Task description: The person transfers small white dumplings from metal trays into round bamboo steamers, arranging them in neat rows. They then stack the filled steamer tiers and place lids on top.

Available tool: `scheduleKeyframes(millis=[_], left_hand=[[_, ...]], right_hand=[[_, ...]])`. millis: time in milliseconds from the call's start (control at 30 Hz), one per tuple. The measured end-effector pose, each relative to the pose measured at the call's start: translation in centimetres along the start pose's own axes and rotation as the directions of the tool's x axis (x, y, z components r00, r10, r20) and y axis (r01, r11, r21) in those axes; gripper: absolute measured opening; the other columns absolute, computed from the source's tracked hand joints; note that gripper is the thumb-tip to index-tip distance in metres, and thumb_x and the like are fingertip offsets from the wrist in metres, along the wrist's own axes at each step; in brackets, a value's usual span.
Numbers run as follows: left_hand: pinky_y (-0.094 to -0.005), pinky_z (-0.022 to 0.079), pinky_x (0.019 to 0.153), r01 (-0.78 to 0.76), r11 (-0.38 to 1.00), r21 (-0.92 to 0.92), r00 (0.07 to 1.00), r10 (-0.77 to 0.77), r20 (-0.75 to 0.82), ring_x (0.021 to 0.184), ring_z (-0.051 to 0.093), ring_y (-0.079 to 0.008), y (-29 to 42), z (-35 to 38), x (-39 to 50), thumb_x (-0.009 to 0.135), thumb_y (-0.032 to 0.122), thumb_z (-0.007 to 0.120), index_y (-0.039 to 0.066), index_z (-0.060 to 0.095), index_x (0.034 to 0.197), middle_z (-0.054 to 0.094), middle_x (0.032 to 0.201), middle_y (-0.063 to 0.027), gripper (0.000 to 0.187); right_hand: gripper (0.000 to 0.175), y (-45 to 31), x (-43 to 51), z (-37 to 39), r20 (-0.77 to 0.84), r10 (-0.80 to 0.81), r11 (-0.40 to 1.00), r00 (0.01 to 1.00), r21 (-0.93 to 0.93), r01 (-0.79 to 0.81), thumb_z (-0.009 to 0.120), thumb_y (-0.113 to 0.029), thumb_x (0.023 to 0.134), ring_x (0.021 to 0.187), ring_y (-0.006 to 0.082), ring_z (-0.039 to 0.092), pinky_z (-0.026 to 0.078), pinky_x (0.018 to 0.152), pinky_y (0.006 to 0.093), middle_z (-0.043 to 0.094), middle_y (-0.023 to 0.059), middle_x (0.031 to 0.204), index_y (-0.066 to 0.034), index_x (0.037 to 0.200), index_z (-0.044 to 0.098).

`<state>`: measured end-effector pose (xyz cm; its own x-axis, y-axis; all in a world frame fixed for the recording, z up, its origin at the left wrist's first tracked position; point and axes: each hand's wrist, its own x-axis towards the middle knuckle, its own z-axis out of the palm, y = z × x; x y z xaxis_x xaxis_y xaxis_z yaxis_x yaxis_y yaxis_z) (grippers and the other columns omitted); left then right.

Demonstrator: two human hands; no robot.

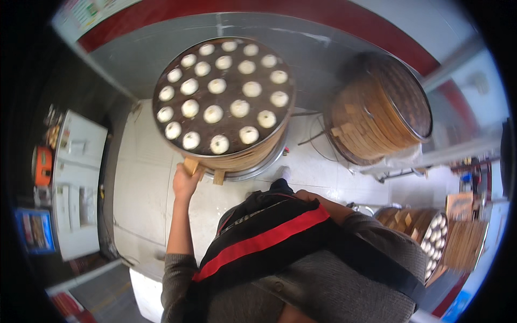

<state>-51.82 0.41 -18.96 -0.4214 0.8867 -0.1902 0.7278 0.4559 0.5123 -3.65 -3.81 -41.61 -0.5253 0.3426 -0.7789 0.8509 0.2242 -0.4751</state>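
My left hand point(185, 181) grips a wooden handle block point(191, 164) on the side of a round stacked bamboo steamer point(258, 153). Pale, round filled buns point(213, 114) sit apart from one another over its dark top tier point(218, 101). A second wooden block point(218, 177) juts out just right of my hand. Under the stack shows a shiny metal rim point(246, 174). Close to my body is my right hand point(305, 195), mostly hidden behind the black apron point(262, 242) with a red band; its fingers cannot be made out.
Another tall steamer stack point(363, 117) stands at the right, with vapour near it. Behind me at right are a steamer point(398, 220) and a tilted-looking tray of small buns point(434, 246). A white cabinet point(78, 181) is at left, on the pale tiled floor point(141, 169). A glass partition point(307, 40) runs beyond.
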Motion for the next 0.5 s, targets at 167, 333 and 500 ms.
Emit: scheduleKeyframes(millis=[167,333,500], left_hand=[[-0.0465,0.05,0.073,0.044,0.986,0.162,0.997,-0.054,0.057,0.084,0.063,-0.0411,0.3,-1.0,1.5,0.071,0.032,0.069,-0.001,0.05,0.097,0.065,0.087,-0.0239,0.047],[-0.0463,0.05,0.072,0.018,0.989,0.144,1.0,-0.02,0.015,0.081,0.063,-0.0414,1.1,-0.8,0.7,0.071,0.032,0.068,-0.001,0.05,0.093,0.065,0.085,-0.025,0.043],[-0.0454,0.05,0.07,-0.021,0.998,0.059,0.999,0.019,0.045,0.079,0.063,-0.0418,1.2,-0.9,1.7,0.07,0.03,0.069,-0.002,0.051,0.09,0.064,0.082,-0.0251,0.042]], right_hand=[[0.038,-0.3,2.0,0.9,-0.028,-0.08,0.993,0.996,-0.087,0.078,0.053,-0.038,0.079,0.09,0.0405,0.063,0.049,0.077,0.0476,0.065,0.0212,0.091,-0.0137,0.107,0.061],[0.036,-1.3,1.0,1.8,-0.083,-0.008,0.998,0.996,-0.065,0.002,0.051,-0.035,0.081,0.095,0.0392,0.062,0.048,0.082,0.0467,0.064,0.0219,0.096,-0.0113,0.107,0.061],[0.034,-3.3,0.5,0.6,0.006,-0.014,0.979,1.0,-0.201,0.015,0.048,-0.029,0.085,0.1,0.037,0.062,0.048,0.087,0.0443,0.064,0.0224,0.104,-0.0069,0.102,0.067]])
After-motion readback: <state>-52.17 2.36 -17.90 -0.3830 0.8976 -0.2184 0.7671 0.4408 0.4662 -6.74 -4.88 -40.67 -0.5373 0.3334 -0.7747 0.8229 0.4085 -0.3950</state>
